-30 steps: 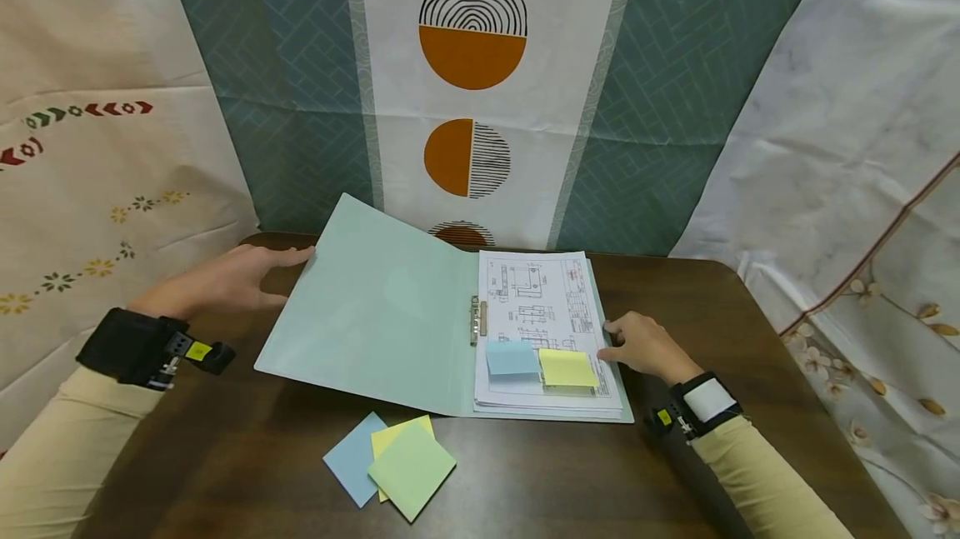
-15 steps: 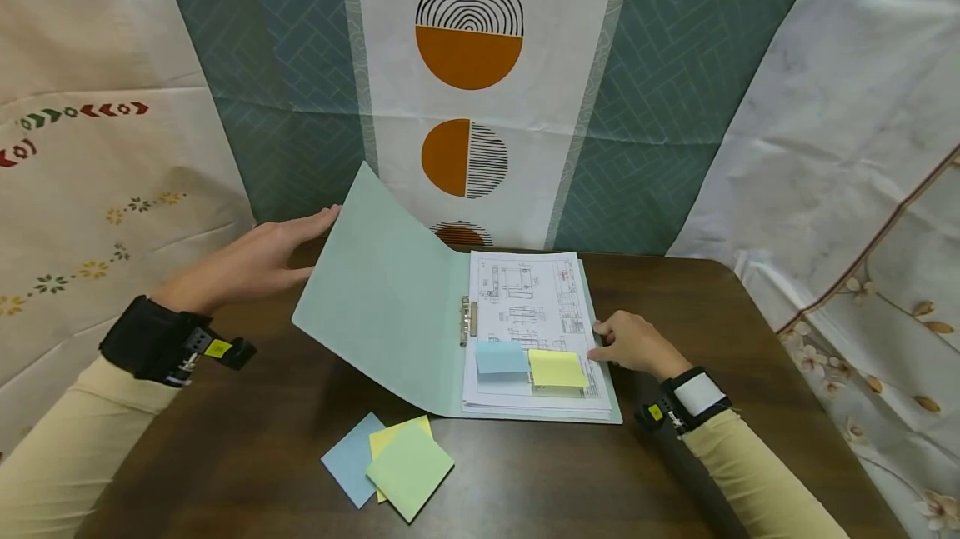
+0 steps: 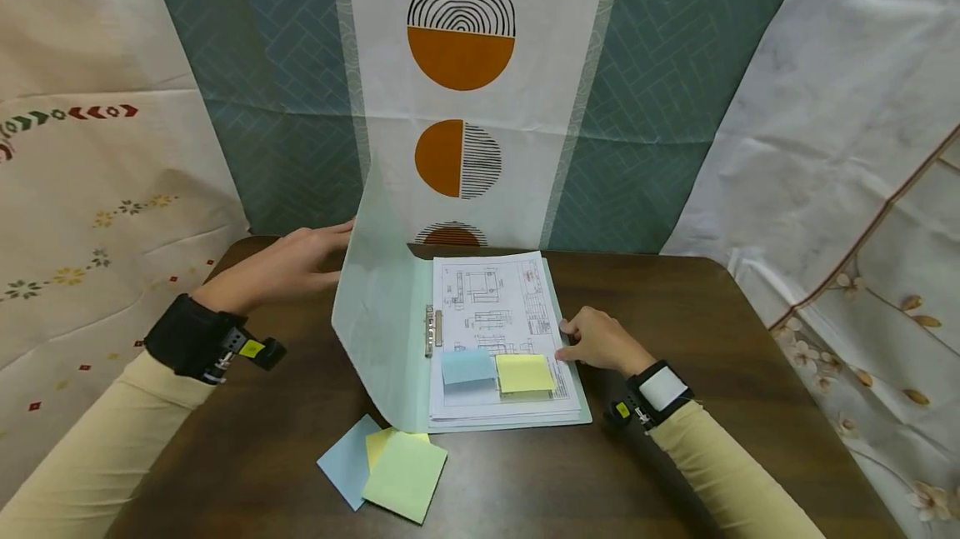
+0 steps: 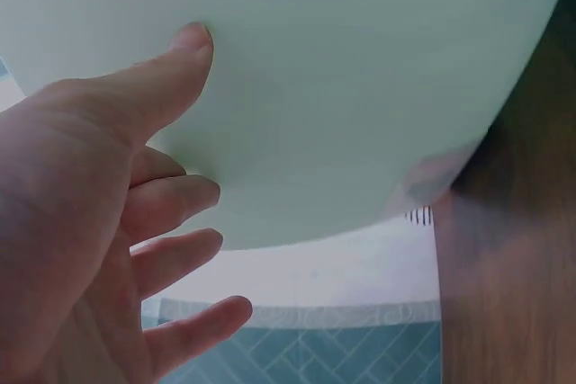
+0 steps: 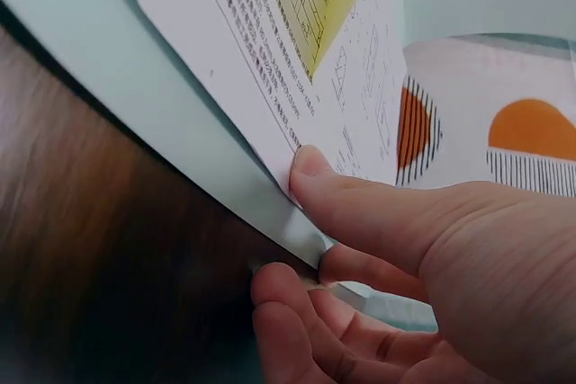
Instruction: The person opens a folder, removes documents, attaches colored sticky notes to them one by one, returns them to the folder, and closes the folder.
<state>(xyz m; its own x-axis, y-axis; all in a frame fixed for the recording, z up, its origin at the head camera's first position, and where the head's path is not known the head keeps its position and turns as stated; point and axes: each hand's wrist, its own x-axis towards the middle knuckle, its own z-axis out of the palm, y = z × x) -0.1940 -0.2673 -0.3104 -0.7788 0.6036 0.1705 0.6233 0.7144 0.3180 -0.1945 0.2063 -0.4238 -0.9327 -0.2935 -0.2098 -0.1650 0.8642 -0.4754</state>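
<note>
A pale green file folder [image 3: 386, 297] lies on the table with its cover raised and curving up on the left. My left hand [image 3: 292, 268] is at the cover's outer side; in the left wrist view the thumb [image 4: 171, 69] touches the cover and the other fingers spread loosely. Printed drawing sheets [image 3: 495, 306] lie in the folder beside a metal clip [image 3: 432, 331]. On the top sheet are a blue sticky note [image 3: 468, 366] and a yellow sticky note [image 3: 523, 373]. My right hand [image 5: 405, 258] pinches the folder's right edge, thumb on the sheets, fingers below.
In front of the folder, a blue pad [image 3: 347, 462], a yellow pad [image 3: 382, 443] and a light green pad [image 3: 405, 476] of sticky notes overlap on the dark wooden table [image 3: 540, 481]. Patterned cloth [image 3: 637, 106] hangs behind the table.
My left hand has moved right, swinging the folder's cover from a low slant to nearly upright. The folder has shifted slightly left, with my right hand still at its edge.
</note>
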